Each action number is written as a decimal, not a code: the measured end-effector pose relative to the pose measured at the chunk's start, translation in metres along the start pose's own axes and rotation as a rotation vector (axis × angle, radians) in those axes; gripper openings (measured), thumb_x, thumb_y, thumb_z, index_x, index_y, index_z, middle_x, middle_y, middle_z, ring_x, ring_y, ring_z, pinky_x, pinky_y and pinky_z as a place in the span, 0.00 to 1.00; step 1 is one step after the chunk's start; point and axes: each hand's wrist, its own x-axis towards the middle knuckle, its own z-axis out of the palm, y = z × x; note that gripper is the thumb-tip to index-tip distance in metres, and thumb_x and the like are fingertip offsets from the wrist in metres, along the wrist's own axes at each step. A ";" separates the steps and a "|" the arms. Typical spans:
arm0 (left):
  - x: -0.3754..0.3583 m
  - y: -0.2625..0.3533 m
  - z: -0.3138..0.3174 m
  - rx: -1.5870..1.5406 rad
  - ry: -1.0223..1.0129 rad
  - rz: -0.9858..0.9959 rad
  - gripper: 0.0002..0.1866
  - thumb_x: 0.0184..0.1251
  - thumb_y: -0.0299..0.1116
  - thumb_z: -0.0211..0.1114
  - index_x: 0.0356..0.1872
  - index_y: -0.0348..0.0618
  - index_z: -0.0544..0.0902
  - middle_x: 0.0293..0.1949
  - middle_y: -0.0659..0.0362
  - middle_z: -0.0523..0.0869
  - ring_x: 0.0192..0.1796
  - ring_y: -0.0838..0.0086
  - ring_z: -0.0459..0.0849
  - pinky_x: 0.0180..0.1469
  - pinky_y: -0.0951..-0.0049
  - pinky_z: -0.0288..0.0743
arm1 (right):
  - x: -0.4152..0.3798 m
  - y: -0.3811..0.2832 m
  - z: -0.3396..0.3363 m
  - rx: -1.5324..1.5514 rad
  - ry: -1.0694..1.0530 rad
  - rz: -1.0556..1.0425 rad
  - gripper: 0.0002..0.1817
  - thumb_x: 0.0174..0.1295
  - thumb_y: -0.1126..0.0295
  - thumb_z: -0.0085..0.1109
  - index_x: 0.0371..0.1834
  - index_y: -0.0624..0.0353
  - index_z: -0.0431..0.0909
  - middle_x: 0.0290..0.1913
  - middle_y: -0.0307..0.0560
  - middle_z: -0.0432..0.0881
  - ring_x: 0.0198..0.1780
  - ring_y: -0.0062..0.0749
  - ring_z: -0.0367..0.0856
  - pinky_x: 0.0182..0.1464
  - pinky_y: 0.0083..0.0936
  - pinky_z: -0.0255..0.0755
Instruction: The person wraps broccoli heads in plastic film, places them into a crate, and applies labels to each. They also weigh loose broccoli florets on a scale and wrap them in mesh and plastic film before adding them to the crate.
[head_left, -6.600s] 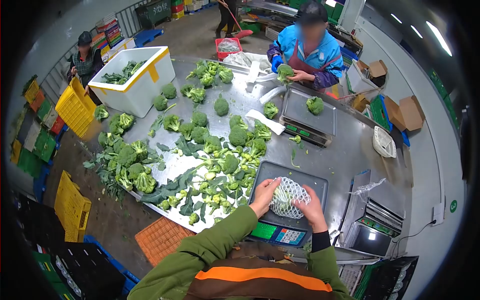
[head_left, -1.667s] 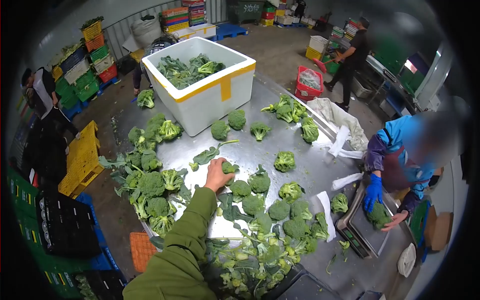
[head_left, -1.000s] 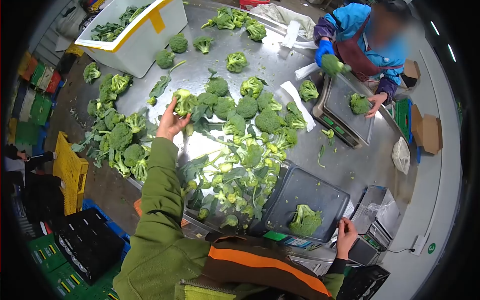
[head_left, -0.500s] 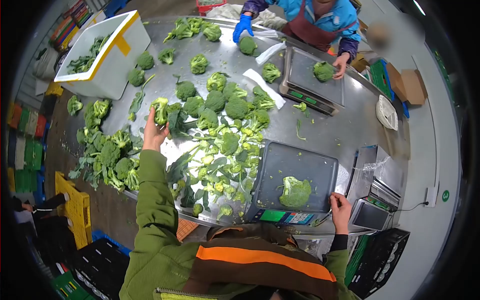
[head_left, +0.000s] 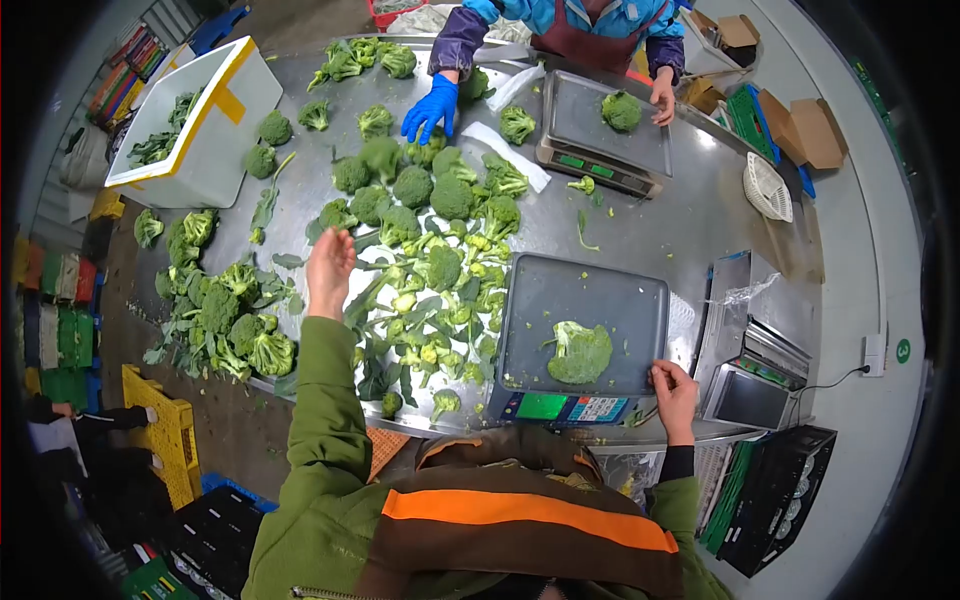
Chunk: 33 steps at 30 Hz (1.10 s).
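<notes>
My left hand (head_left: 330, 268) is raised over the left part of the steel table, empty, with its fingers loosely bent. Just beyond its fingertips lies a broccoli head (head_left: 337, 214). Farther up, a slightly blurred broccoli head (head_left: 380, 159) is among the grouped heads. My right hand (head_left: 676, 398) has its fingers curled at the right edge of the near scale's dark tray (head_left: 535, 290). On that tray one broccoli head (head_left: 580, 352) lies on its side. Cut florets and leaves (head_left: 430, 325) cover the table left of the scale.
Across the table, a co-worker's blue-gloved hand (head_left: 432, 108) reaches over broccoli; the other is beside a second scale (head_left: 570, 115). A white foam box (head_left: 215, 125) stands at the far left, near a broccoli pile (head_left: 220, 310). A wrapping machine (head_left: 745, 345) stands at right.
The broccoli head has left my left hand and appears farther up among the others. My left hand has drawn back slightly. The co-worker's gloved hand has moved left and nearer. My view has shifted slightly.
</notes>
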 end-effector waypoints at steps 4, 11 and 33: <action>-0.040 -0.053 -0.030 0.088 0.217 -0.101 0.13 0.72 0.36 0.63 0.50 0.42 0.78 0.45 0.59 0.84 0.42 0.75 0.83 0.40 0.78 0.79 | -0.012 0.006 -0.002 0.008 -0.003 0.002 0.09 0.65 0.74 0.63 0.44 0.68 0.83 0.31 0.44 0.86 0.32 0.21 0.83 0.37 0.19 0.76; -0.094 -0.089 -0.041 0.370 0.204 0.091 0.13 0.71 0.35 0.64 0.51 0.40 0.79 0.38 0.61 0.85 0.39 0.79 0.83 0.39 0.77 0.76 | -0.011 -0.001 0.011 0.018 -0.003 -0.063 0.10 0.64 0.73 0.64 0.45 0.66 0.83 0.34 0.45 0.86 0.34 0.22 0.83 0.39 0.20 0.76; -0.117 -0.129 -0.023 0.410 0.129 0.130 0.07 0.73 0.33 0.62 0.44 0.41 0.79 0.35 0.62 0.84 0.35 0.81 0.81 0.32 0.83 0.71 | 0.037 -0.077 0.043 -0.160 -0.206 -0.470 0.24 0.44 0.70 0.75 0.46 0.61 0.77 0.64 0.60 0.71 0.65 0.54 0.70 0.67 0.40 0.65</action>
